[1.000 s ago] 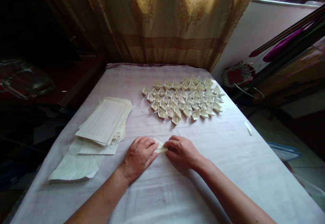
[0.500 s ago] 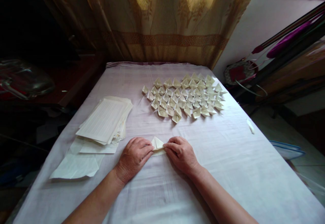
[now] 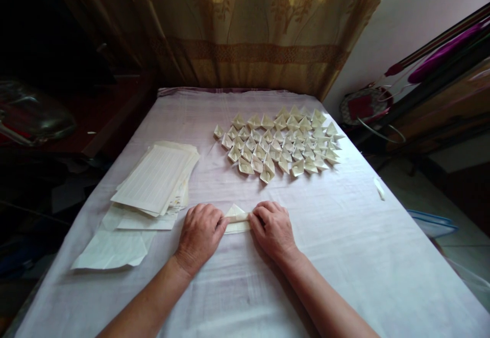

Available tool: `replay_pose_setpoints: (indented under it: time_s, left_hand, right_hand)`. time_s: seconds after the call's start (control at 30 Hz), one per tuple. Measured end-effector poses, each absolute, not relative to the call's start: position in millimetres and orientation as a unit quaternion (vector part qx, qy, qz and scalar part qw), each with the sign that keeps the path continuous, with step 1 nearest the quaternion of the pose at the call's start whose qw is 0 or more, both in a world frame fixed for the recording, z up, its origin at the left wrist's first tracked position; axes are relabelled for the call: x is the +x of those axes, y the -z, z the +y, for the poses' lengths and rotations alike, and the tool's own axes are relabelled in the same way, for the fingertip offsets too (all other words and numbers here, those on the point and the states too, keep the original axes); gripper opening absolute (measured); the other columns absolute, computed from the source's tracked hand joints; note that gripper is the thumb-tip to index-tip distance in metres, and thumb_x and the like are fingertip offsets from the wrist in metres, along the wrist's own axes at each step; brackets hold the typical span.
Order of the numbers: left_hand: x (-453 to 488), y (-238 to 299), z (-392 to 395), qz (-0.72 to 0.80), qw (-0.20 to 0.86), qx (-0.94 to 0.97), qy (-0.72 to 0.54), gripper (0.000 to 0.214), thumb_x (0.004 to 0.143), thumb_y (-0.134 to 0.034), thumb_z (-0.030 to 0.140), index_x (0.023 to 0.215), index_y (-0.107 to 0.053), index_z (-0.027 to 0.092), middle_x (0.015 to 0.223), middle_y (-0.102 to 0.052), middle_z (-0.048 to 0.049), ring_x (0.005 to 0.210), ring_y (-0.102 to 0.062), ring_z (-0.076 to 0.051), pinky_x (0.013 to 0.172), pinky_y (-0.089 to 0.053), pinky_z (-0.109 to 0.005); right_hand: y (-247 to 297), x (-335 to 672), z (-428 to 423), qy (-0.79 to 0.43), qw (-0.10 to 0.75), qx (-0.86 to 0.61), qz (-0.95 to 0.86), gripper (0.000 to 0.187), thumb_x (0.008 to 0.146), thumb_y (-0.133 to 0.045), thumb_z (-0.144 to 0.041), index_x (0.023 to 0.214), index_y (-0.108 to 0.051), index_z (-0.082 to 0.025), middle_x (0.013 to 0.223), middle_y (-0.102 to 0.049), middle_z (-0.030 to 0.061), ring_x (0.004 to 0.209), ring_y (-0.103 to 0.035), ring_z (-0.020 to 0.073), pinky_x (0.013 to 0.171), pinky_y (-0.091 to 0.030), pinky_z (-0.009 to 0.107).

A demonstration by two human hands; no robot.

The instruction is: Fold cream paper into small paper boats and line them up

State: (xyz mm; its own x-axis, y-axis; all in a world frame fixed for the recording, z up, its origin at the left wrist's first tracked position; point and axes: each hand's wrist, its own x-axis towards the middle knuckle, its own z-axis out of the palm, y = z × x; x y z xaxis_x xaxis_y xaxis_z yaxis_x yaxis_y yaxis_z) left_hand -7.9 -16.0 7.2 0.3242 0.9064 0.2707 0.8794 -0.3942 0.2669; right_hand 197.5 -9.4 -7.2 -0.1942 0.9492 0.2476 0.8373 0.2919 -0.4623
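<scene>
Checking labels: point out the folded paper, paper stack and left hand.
Folded paper [image 3: 237,219], head view: its middle.
Paper stack [image 3: 155,178], head view: middle of its top sheet.
Left hand [image 3: 200,230], head view: back of the hand.

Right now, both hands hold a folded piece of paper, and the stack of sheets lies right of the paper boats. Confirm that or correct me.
The side is wrong: the head view shows the stack of sheets left of the paper boats. The rest stands: the left hand and right hand both hold a folded piece of paper.

Fingers [image 3: 220,225] cover the folded paper [image 3: 236,227] at both ends (curtain [image 3: 248,52] cropped above).
</scene>
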Motion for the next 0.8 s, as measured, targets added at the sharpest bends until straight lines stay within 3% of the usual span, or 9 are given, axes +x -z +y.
replay_pose_setpoints:
  time_s: [0.23, 0.57, 0.8]
  left_hand:
    - [-4, -5, -16, 0.578, 0.011, 0.802, -0.147, 0.016, 0.091, -0.060, 0.029, 0.078, -0.060, 0.020, 0.081, -0.061, -0.0046, 0.081, -0.053, -0.024, 0.076, -0.039, -0.039]
    - [-2, -3, -14, 0.606, 0.034, 0.777, -0.168, 0.009, 0.088, -0.061, 0.026, 0.082, -0.062, 0.019, 0.108, -0.064, -0.0098, 0.101, -0.056, -0.028, 0.086, -0.044, -0.043]
    - [-3, 2, -14, 0.606, 0.035, 0.770, -0.195, 0.007, 0.088, -0.059, 0.023, 0.083, -0.060, 0.019, 0.109, -0.064, -0.0105, 0.102, -0.057, -0.029, 0.088, -0.044, -0.044]
  right_hand:
    - [5, 187, -10, -0.054, 0.218, -0.617, -0.754, 0.019, 0.089, -0.058, -0.022, 0.070, -0.059, -0.020, 0.081, -0.064, 0.0045, 0.079, -0.051, 0.0194, 0.073, -0.030, 0.033]
    - [7, 182, -12, -0.040, 0.224, -0.641, -0.733, 0.020, 0.089, -0.058, -0.023, 0.069, -0.058, -0.020, 0.076, -0.062, 0.0021, 0.076, -0.052, 0.0177, 0.073, -0.028, 0.032]
    - [7, 181, -12, -0.052, 0.235, -0.646, -0.724, 0.019, 0.089, -0.056, -0.023, 0.069, -0.056, -0.020, 0.076, -0.061, 0.0019, 0.076, -0.052, 0.0182, 0.073, -0.028, 0.032]
